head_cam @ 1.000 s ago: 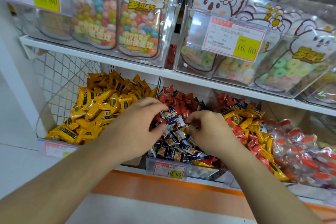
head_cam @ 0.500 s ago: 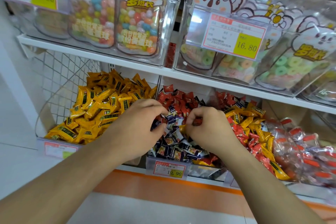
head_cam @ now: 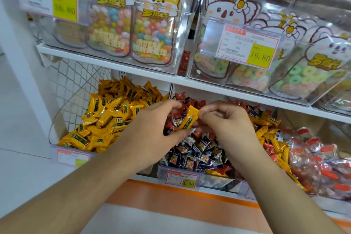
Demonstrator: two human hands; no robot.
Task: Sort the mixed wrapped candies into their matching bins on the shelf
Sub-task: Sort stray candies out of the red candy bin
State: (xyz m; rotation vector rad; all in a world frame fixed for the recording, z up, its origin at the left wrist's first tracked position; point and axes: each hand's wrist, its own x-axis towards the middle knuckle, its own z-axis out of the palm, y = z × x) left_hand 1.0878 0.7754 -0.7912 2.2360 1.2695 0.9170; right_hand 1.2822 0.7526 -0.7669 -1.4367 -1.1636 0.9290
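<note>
The yellow candy [head_cam: 188,118] is up in the air over the middle bin [head_cam: 191,172], which holds blue and red candies. Its long side tilts, top end to the right. The left hand [head_cam: 152,129] and the right hand [head_cam: 226,121] pinch it between them, fingers curled. The yellow bin [head_cam: 76,155] is just to the left, nearer the left hand.

yellow candy [head_cam: 189,118], navy wrappers [head_cam: 197,150], orange shelf edge [head_cam: 171,194].

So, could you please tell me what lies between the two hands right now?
In the head view, a yellow wrapped candy sits between the left hand and right hand, pinched by both above the middle bin.
</note>
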